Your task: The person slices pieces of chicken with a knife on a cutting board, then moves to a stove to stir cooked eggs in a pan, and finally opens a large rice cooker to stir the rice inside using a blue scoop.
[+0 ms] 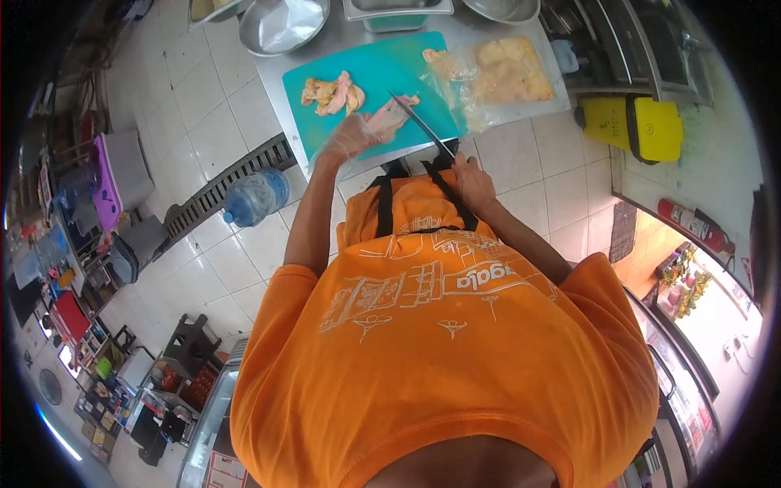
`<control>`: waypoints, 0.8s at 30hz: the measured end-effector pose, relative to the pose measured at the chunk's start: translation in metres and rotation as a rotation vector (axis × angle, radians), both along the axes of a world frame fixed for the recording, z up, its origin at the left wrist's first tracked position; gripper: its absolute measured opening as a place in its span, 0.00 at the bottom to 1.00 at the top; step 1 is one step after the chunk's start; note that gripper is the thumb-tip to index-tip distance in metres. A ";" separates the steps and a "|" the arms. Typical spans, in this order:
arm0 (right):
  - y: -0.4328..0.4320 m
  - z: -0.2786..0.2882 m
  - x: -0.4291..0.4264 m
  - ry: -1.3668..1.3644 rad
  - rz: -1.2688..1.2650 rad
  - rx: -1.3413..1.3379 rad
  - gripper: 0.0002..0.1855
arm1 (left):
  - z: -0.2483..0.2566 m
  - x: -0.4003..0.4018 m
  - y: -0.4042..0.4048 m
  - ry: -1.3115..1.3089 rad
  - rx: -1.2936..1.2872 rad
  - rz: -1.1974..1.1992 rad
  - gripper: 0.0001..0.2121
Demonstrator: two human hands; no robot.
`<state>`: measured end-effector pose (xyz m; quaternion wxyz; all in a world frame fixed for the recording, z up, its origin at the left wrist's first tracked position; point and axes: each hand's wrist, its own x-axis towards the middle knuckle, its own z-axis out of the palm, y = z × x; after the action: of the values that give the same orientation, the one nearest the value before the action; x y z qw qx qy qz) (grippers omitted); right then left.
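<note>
My left hand (352, 139), in a clear plastic glove, grips a strip of raw meat, seemingly chicken (390, 117), on the turquoise cutting board (390, 67). My right hand (474, 183) is closed round the handle of a long knife (422, 124), whose blade lies across the strip. Left of the strip, a small heap of raw pieces (332, 93) rests on the board. At the board's right, a clear plastic bag (454, 91) partly covers a slab of pale yellow raw meat or skin (509, 70), with a small piece (434, 55) at its left edge.
Along the far side of the metal table (266, 61) stand a steel bowl with a plastic sheet (284, 30), a steel pan (399, 7) and another bowl (505, 9). On the tiled floor are a large blue water bottle (256, 196), a drain grate (213, 190) and a yellow bin (628, 128).
</note>
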<state>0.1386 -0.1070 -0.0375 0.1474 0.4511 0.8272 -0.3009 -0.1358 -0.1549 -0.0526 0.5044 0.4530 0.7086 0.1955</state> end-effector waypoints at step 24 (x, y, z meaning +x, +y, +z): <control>0.038 -0.003 -0.058 0.044 -0.021 0.039 0.11 | 0.040 0.027 -0.037 0.152 0.089 0.187 0.18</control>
<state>0.0805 -0.0691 -0.0403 0.1172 0.4557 0.8312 -0.2963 -0.1093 -0.1921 -0.0128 0.4083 0.4204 0.7746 0.2378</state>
